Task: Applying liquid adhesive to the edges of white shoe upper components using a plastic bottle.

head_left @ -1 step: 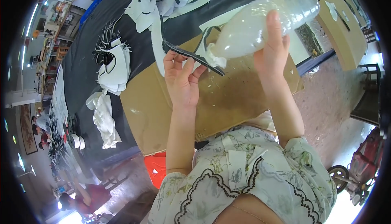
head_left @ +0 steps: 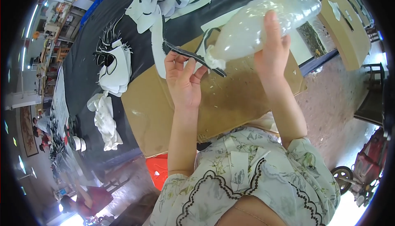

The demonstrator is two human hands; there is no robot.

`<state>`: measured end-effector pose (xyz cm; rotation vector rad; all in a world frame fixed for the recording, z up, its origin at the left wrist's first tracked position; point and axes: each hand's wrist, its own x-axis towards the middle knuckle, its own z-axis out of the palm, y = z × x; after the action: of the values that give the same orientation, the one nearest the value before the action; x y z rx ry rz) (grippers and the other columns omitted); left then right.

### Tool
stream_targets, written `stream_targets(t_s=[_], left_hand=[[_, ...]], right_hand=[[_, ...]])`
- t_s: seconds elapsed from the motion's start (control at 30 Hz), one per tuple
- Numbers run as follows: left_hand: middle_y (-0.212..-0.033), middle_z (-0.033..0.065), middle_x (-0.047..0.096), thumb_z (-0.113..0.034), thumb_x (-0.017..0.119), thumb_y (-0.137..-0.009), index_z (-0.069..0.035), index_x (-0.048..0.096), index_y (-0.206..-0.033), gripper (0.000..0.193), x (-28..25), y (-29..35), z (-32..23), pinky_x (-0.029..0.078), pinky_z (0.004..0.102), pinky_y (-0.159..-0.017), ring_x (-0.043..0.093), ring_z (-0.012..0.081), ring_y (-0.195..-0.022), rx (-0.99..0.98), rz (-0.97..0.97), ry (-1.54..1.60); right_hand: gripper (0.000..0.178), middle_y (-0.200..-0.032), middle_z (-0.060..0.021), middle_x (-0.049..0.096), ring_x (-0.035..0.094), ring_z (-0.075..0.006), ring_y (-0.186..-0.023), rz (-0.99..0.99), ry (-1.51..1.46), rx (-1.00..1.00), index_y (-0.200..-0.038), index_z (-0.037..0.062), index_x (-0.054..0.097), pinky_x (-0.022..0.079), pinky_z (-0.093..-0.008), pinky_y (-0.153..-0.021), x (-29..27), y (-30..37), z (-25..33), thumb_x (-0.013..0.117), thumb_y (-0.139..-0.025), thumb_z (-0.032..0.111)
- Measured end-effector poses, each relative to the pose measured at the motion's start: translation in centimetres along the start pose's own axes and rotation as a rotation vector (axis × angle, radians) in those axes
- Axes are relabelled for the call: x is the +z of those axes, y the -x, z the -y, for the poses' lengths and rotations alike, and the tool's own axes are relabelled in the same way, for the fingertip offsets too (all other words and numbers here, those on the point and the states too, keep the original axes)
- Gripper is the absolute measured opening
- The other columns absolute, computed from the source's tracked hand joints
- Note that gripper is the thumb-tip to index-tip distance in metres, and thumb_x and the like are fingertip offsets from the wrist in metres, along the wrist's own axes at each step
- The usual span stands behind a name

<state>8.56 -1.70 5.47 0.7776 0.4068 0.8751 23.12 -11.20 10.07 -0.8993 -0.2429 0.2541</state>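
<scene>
Bottle [head_left: 251, 24] has shifted slightly left, white tip [head_left: 214, 60] now overlapping black strip [head_left: 183, 51], seemingly touching. Head view: our left hand [head_left: 184, 80] pinches black strip, thumb and fingertips closed on it; our right hand [head_left: 272, 57] wraps bottle, thumb up its near side. Both things held above cardboard sheet [head_left: 158, 111]. Black strip looks partway worked; amount done or left, we cannot tell. Stacked white pieces [head_left: 115, 73] lie left, their stage unclear.
</scene>
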Motion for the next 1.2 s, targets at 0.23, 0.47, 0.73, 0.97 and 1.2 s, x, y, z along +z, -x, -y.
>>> stream_targets(t_s=[0.23, 0.47, 0.73, 0.97, 1.2], left_hand=[[-0.095, 0.0005, 0.053, 0.006, 0.054, -0.082, -0.012, 0.044, -0.114, 0.037, -0.4, -0.4, -0.3, 0.055, 0.0301, -0.067, 0.057, 0.0115, -0.083, 0.108, -0.136, -0.049], [-0.096, 0.0016, 0.049, 0.007, 0.054, -0.082, -0.011, 0.042, -0.115, 0.039, 0.2, -0.3, 0.0, 0.056, 0.0305, -0.067, 0.055, 0.0111, -0.082, 0.135, -0.170, 0.003], [-0.097, 0.0019, 0.049, 0.007, 0.054, -0.081, -0.011, 0.042, -0.116, 0.040, -0.2, -0.4, 0.2, 0.055, 0.0285, -0.063, 0.055, 0.0112, -0.082, 0.158, -0.169, -0.006], [-0.097, 0.0026, 0.048, 0.006, 0.054, -0.081, -0.009, 0.042, -0.116, 0.039, 0.0, -0.1, -0.1, 0.055, 0.0284, -0.063, 0.054, 0.0109, -0.083, 0.208, -0.173, -0.097], [-0.099, 0.0025, 0.047, 0.006, 0.055, -0.082, -0.009, 0.042, -0.116, 0.040, 0.7, 0.2, -0.1, 0.055, 0.0263, -0.063, 0.054, 0.0110, -0.082, 0.211, -0.184, -0.055]], right_hand=[[0.037, -0.097, -0.0035, 0.057, 0.054, -0.0102, -0.081, 0.078, 0.244, -0.165, -0.110, -0.0002, 0.051, 0.045, -0.0256, -0.071, -2.1, 1.6, 0.7, 0.065, -0.083, 0.020], [0.032, -0.098, -0.0043, 0.056, 0.054, -0.0118, -0.086, 0.084, 0.098, -0.201, -0.110, 0.0020, 0.051, 0.045, -0.0266, -0.070, -2.2, 2.7, -0.5, 0.062, -0.085, 0.020], [0.024, -0.093, -0.0032, 0.061, 0.055, -0.0088, -0.082, 0.106, -0.001, -0.126, -0.101, 0.0019, 0.057, 0.046, -0.0235, -0.071, -2.2, 3.0, 0.0, 0.065, -0.083, 0.014], [0.030, -0.099, -0.0060, 0.056, 0.055, -0.0143, -0.088, 0.014, 0.093, -0.069, -0.106, 0.0012, 0.052, 0.046, -0.0300, -0.077, -3.7, 0.9, -0.5, 0.061, -0.086, 0.022], [0.019, -0.093, -0.0035, 0.060, 0.056, -0.0091, -0.080, 0.234, 0.194, -0.317, -0.096, 0.0015, 0.058, 0.046, -0.0235, -0.070, -1.6, 2.9, -0.3, 0.066, -0.081, 0.010]])
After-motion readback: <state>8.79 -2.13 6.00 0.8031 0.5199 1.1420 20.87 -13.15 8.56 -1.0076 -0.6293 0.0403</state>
